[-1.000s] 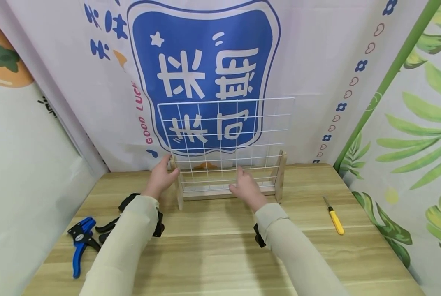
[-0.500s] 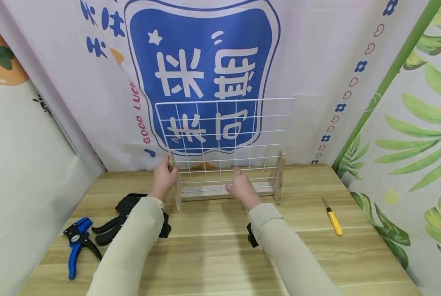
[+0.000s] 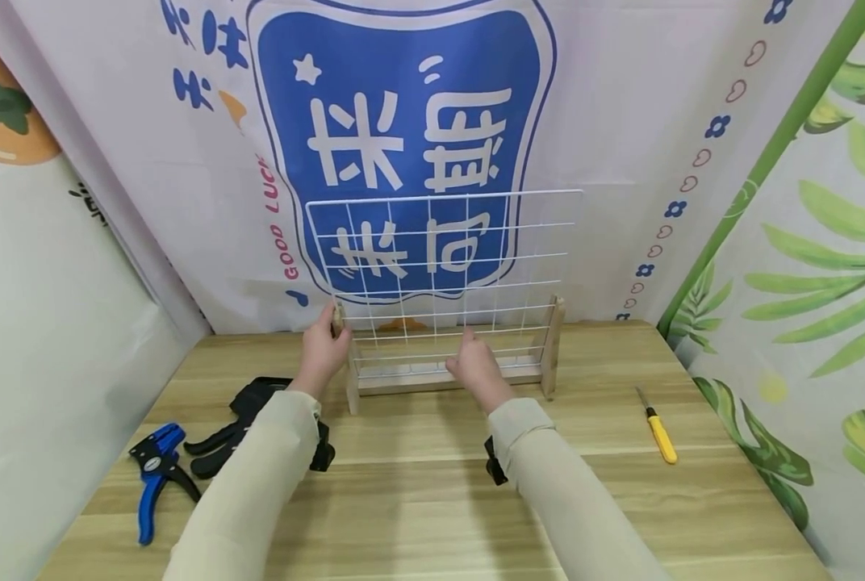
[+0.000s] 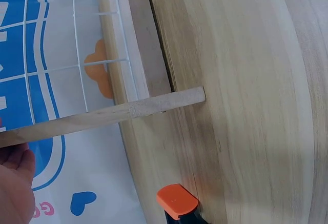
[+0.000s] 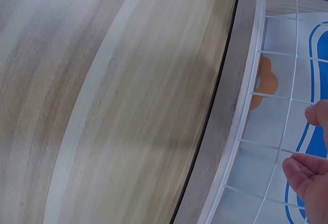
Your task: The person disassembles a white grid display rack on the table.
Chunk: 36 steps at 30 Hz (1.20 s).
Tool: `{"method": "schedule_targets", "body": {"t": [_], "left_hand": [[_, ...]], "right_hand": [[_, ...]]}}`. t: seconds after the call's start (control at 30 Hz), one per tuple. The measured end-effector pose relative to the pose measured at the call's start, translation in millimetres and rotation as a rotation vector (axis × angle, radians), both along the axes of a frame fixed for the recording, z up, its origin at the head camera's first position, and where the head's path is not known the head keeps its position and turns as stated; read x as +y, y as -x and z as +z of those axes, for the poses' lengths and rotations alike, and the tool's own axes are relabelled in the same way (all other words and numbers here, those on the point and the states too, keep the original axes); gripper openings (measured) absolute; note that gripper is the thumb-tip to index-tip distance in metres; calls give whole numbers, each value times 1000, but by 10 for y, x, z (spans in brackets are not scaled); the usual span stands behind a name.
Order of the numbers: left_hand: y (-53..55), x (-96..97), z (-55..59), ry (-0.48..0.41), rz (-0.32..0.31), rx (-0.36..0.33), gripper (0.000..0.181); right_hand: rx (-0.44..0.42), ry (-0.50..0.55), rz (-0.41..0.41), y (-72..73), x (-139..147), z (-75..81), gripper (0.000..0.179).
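Observation:
A white wire grid panel stands upright in a wooden stand, leaning back before the printed cloth. My left hand grips the stand's left post near its top, the thumb on the near side. In the left wrist view, fingers show just under the post. My right hand is at the lower middle of the grid. The right wrist view shows its thumb and bent fingers apart, overlapping the wires, with nothing pinched between them.
At the left of the table lie a blue and black wire stripper and a black two-handled tool, partly behind the left sleeve. An orange tip shows in the left wrist view. On the right lies a yellow-handled screwdriver.
My left hand has shifted slightly inward and its fingers have drawn in around the post; the left sleeve uncovers more of the black tool. The right hand stays by the grid.

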<state>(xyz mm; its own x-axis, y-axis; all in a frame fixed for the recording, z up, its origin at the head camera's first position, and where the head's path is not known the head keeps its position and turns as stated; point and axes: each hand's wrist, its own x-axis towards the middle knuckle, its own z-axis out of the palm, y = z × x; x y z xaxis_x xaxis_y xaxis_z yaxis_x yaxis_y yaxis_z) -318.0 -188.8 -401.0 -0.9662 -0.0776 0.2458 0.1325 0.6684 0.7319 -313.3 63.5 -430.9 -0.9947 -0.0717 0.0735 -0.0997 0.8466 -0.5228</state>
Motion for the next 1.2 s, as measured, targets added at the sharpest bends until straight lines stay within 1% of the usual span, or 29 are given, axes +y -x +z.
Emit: {"method": "schedule_targets", "body": {"t": [0.1, 0.17, 0.27, 0.33, 0.4, 0.47, 0.6, 0.73, 0.87, 0.97, 1.1, 1.2], "left_hand": [[-28, -28, -5, -15, -32, 4, 26], [-57, -54, -13, -30, -50, 13, 26], [-123, -96, -27, -81, -78, -6, 36], [-167, -126, -31, -99, -83, -4, 45], [-197, -154, -35, -114, -93, -5, 50], [-214, -170, -38, -120, -99, 20, 52], [-237, -168, -43, -119, -123, 56, 53], [-289, -165, -48, -123, -137, 31, 56], [-361, -181, -52, -140, -150, -20, 62], [-414, -184, -53, -151, -163, -46, 63], [-474, -179, -49, -135, -166, -46, 59], [-523, -176, -45, -112, -163, -24, 56]], "right_hand": [[13, 12, -8, -15, -12, -5, 64], [28, 22, -18, -29, -27, -10, 63], [52, 23, -24, -45, -47, -43, 64], [63, 12, -24, -48, -58, -65, 62], [70, -1, -17, -47, -65, -82, 61], [72, -16, -18, -49, -65, -80, 59], [76, -13, -42, -63, -51, -52, 63], [64, 23, -67, -100, -41, -40, 69], [62, 77, -86, -138, -55, -54, 75], [72, 84, -106, -159, -63, -75, 78], [95, 68, -121, -181, -64, -94, 80], [113, 67, -126, -197, -67, -100, 77]]}}
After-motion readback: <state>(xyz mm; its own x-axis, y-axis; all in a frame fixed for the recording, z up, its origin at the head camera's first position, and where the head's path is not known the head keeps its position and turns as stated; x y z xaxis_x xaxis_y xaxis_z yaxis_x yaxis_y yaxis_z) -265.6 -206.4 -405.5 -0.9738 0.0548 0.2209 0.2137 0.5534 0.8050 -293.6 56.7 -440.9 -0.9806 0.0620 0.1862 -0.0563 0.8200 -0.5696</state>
